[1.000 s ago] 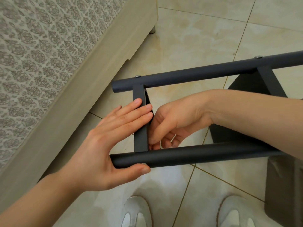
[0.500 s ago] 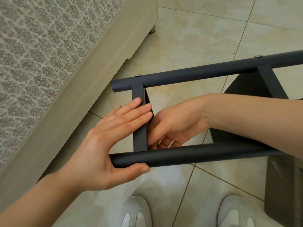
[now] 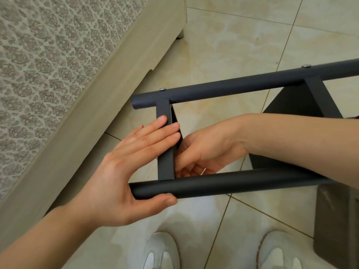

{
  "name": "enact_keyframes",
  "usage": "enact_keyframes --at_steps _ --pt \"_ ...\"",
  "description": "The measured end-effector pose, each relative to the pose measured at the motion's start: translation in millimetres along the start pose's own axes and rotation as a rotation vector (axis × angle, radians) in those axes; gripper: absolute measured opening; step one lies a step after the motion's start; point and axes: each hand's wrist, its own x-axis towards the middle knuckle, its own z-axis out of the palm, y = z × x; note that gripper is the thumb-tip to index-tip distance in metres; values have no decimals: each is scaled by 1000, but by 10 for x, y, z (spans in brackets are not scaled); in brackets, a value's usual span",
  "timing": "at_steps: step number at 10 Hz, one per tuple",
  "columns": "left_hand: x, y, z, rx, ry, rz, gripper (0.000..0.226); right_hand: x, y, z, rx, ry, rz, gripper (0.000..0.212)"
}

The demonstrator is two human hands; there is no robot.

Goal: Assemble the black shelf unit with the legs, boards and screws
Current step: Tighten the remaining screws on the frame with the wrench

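Note:
The black shelf unit lies on its side on the tiled floor. Its near round leg [image 3: 242,183] and far round leg [image 3: 233,86] run left to right. An end board [image 3: 165,166] stands edge-on between them, and a second board [image 3: 322,98] sits further right. Silver screw heads [image 3: 162,89] [image 3: 306,66] show on the far leg. My left hand [image 3: 124,171] presses straight fingers on the end board's edge, with the thumb under the near leg's end. My right hand [image 3: 206,150] reaches between the legs behind that board; its curled fingertips are partly hidden.
A beige bed base [image 3: 97,94] with a patterned cover runs along the left, with its foot [image 3: 179,34] at the top. My two white shoes [image 3: 163,253] [image 3: 277,251] stand below the near leg. A dark grey block [image 3: 336,220] stands at the right edge.
My right hand has shifted slightly, its fingers sinking lower behind the end board towards the near leg. My left hand and the shelf frame have stayed put.

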Motion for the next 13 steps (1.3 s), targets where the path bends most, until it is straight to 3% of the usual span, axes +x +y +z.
enact_keyframes --at_steps 3,7,9,13 --pt "7 5 -2 6 5 0 78 -27 -12 -36 81 -96 -59 19" --pt "8 -2 6 5 5 2 78 -31 -27 13 53 -41 -14 23" --pt "7 2 3 7 9 2 77 -68 -53 -19 45 -24 -85 8" --pt "7 -2 10 8 8 1 76 -53 -37 11 36 -46 -46 14"
